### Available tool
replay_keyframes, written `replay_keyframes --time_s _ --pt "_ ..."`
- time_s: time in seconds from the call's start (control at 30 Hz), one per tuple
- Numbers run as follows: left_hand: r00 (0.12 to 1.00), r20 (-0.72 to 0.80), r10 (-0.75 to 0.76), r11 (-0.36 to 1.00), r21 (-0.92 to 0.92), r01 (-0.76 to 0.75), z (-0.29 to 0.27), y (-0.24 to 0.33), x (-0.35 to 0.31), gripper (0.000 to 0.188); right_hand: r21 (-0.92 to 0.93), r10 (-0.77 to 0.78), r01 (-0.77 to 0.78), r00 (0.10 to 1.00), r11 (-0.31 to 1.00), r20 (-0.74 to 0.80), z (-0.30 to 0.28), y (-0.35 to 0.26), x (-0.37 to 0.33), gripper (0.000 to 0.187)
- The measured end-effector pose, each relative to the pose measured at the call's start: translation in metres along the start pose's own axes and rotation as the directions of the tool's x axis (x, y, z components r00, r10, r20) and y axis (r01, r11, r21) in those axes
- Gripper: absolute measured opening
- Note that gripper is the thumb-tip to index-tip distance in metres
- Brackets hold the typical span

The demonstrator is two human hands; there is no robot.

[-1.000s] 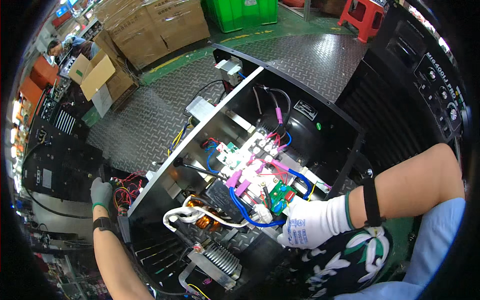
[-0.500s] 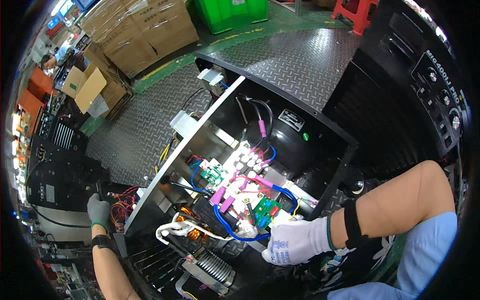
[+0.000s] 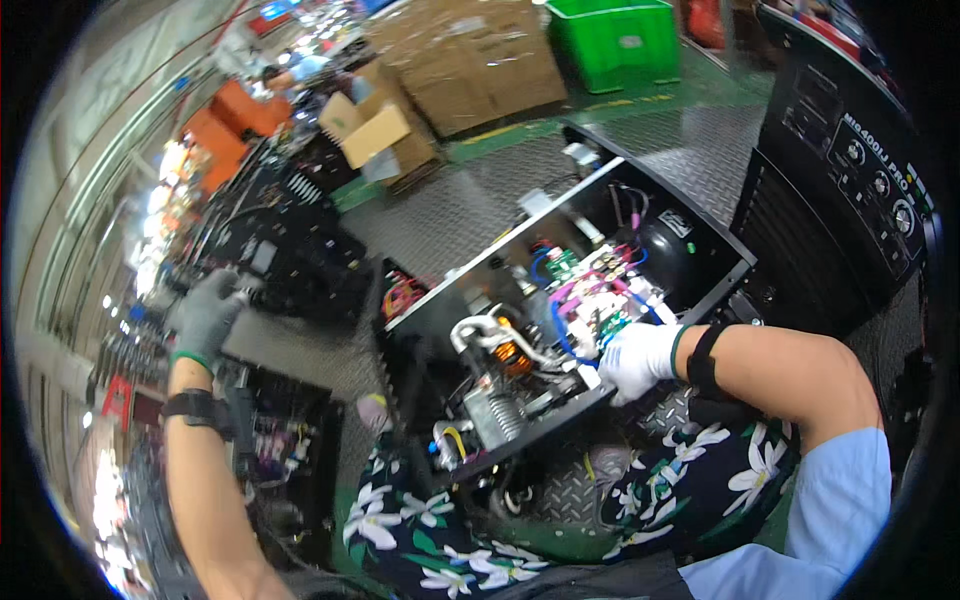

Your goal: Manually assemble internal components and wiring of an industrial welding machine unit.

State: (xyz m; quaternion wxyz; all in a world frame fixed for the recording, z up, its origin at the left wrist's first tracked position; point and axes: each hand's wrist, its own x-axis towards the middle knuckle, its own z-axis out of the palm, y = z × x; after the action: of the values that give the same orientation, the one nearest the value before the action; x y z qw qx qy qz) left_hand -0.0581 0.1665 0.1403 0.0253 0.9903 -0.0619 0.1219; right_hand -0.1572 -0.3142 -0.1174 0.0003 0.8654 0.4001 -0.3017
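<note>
An open black welding machine chassis (image 3: pixel 655 250) lies tilted in front of me, with circuit boards, copper coils and thick blue and white cables inside. My right hand (image 3: pixel 640 362), in a white glove, is closed over its near right edge, beside a green circuit board (image 3: pixel 612 326); the fingertips are partly hidden behind the rim and the cables. Far to the left, my left hand (image 3: pixel 205 312), in a grey glove, is raised away from the chassis near dark equipment panels (image 3: pixel 275 240). Motion smears its fingers, so whether it holds anything is unclear.
At the right stands a black machine (image 3: pixel 850 190) with front-panel knobs. Behind are a large wrapped carton (image 3: pixel 470 65), an open cardboard box (image 3: pixel 375 135) and a green bin (image 3: pixel 615 45). Patterned metal plate (image 3: pixel 400 235) covers the floor. Another person bends at the far left back.
The view has swung left, so the chassis sits further right in it. My left hand has moved away from beside the chassis, out to the left. My right hand stays at the chassis edge.
</note>
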Motion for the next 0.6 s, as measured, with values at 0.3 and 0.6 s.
replay_keyframes --time_s 0.3,0.6 --pt "0.984 -0.077 -0.160 0.983 0.083 0.167 -0.097 -0.051 -0.099 0.025 0.181 0.180 -0.168 0.982 0.969 -0.050 -0.083 -0.020 -0.042 0.059" --pt "0.962 0.242 -0.126 0.985 -0.081 0.150 0.196 -0.010 0.007 0.054 -0.011 -0.102 0.102 0.995 0.995 -0.012 -0.016 -0.014 0.012 0.059"
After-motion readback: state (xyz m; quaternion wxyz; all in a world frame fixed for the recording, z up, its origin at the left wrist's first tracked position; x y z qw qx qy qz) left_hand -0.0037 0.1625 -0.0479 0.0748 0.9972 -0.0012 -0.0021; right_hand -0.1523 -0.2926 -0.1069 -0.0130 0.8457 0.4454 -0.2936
